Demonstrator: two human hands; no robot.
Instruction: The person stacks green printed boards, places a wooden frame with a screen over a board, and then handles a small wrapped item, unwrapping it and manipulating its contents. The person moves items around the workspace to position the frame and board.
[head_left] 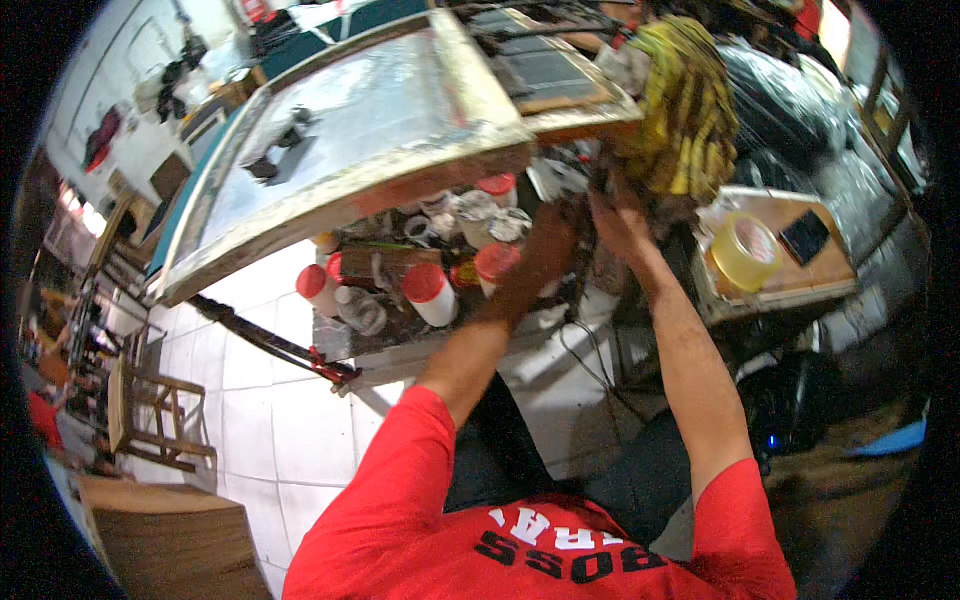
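Both my hands reach into the shadow beneath the front corner of a large paint-stained frame (375, 205) with a pale mesh. My left hand (557, 235) is dark and blurred beside several red-lidded jars (430, 295). Close to its right is my right hand (622, 218), raised below a hanging yellow-and-black cloth (685, 110). Fingers of both hands are lost in shadow, so I cannot tell what they hold. A whitish crumpled thing (562, 176) shows just beyond them.
Jars and tubs crowd a low shelf (385, 345) under the frame. To the right, a roll of yellow tape (747, 252) and a dark phone-like slab (804, 237) lie on a small stand. A cable (600, 375) hangs below my hands. A wooden stool (160, 410) stands left.
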